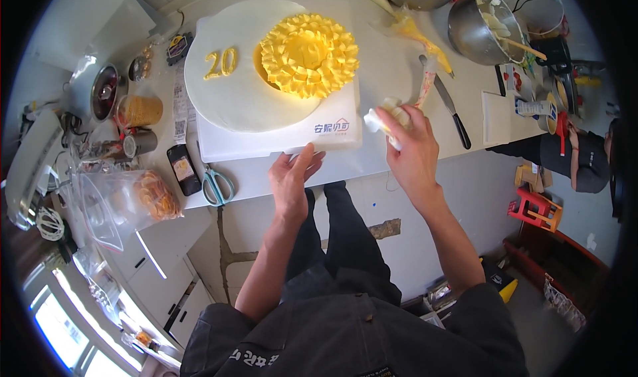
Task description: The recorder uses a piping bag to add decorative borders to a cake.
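A round white cake [222,104] stands on a square white cake board [256,149] near the table's front edge. On its right part sits a large yellow flower of ruffled petals [309,54], and yellow numerals [220,64] lie on its left part. My left hand [292,181] is at the board's front edge, thumb on top and fingers partly hidden below the rim. To the right of the board, just over the table, my right hand [412,147] is closed around a crumpled white tissue [389,116] with some yellow on it.
Right of the cake lie a long knife [450,108] and a yellow-filled piping bag [425,38]; a metal bowl of cream [484,28] stands behind. Left are a phone [183,169], scissors [216,187] and a bag of orange food [154,196]. Another person [588,154] stands at far right.
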A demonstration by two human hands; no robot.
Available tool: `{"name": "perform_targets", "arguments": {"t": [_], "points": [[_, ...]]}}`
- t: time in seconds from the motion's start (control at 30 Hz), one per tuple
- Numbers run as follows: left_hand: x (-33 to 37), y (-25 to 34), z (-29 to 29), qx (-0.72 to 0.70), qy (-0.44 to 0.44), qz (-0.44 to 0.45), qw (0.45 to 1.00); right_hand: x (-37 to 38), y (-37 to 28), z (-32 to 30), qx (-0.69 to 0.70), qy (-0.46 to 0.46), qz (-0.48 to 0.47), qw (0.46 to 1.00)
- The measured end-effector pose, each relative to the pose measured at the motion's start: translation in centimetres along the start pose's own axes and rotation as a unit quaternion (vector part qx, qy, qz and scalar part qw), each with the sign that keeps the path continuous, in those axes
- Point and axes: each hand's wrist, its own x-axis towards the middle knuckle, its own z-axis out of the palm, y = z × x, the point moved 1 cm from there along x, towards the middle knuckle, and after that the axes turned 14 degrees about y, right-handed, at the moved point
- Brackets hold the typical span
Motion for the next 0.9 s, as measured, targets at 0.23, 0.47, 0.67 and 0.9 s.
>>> {"name": "perform_targets", "arguments": {"t": [0.23,0.47,0.67,0.9], "points": [[-0.7,-0.3,1.5,-0.028,0.016,-0.019,0.999,3.5,-1.5,1.3,-0.058,-0.019,-0.019,0.998],[-0.1,-1.2,1.5,-0.056,0.029,-0.017,0.998,0.7,-3.9,0.0,0.078,-0.106,-0.030,0.991],[-0.9,-1.1,0.6,-0.038,0.058,0.017,0.997,-0.6,6.7,-0.5,-0.019,0.030,0.222,0.974],[-2.1,-3.8,-1.5,0.066,0.035,-0.027,0.997,-1.9,22.9,1.7,-0.181,0.080,0.139,0.970]]}}
